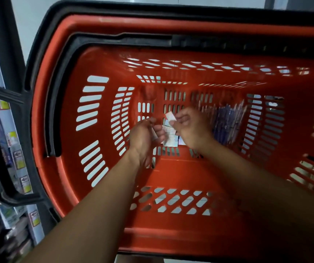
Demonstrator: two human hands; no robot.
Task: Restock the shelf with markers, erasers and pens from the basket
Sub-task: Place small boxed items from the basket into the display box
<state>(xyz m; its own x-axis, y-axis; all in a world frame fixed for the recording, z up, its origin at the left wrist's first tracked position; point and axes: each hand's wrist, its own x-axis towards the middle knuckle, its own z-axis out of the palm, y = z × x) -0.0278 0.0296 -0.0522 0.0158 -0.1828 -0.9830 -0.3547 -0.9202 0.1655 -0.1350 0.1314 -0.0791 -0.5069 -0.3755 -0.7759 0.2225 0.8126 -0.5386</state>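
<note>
Both hands down in the red basket (61,130). Right hand (192,128) pinches one small white eraser (170,116); left hand (144,135) curls round another small pack (154,135), blurred. Loose erasers (170,138) — perhaps three or four — lie just beneath, between the hands. Blue pens (226,124), a bundle beyond counting, lie right of the right hand, long axis running away from the viewer. Shelf (10,149) at left.

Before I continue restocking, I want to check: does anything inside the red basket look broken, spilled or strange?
Nothing stands out. The red slotted plastic basket looks intact. Small white packets and a bundle of blue pens lie on its floor. The right hand pinches one small white packet; the left hand grips another. Motion blur hides details.
</note>
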